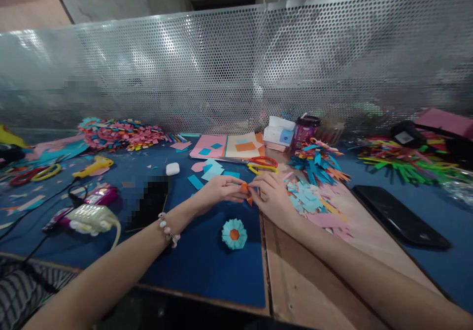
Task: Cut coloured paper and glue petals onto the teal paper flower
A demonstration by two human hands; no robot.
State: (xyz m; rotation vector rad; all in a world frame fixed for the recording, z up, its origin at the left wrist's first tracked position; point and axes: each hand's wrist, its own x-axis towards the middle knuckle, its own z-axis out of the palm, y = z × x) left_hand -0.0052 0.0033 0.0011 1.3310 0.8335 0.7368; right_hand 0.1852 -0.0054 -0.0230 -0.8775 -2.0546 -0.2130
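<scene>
Between the fingertips of both hands is a small piece of orange paper (244,187), partly covered by the fingers. My left hand (218,189), with a beaded bracelet on its wrist, pinches the paper from the left. From the right, my right hand (272,196) grips the same piece with thumb and fingers. Below them on the blue table lies a light blue paper flower (234,234) with an orange centre. Scissors (263,163) with red and yellow handles rest just beyond my right hand. Cut pieces of blue paper (212,170) lie past my left hand.
A phone (150,204) and a white earbud case (172,169) lie left; a yellow glue gun (94,166) is farther off. Paper strips (318,162) and scraps (305,197) lie right, near a black phone (401,216). A perforated metal panel (221,69) bounds the back.
</scene>
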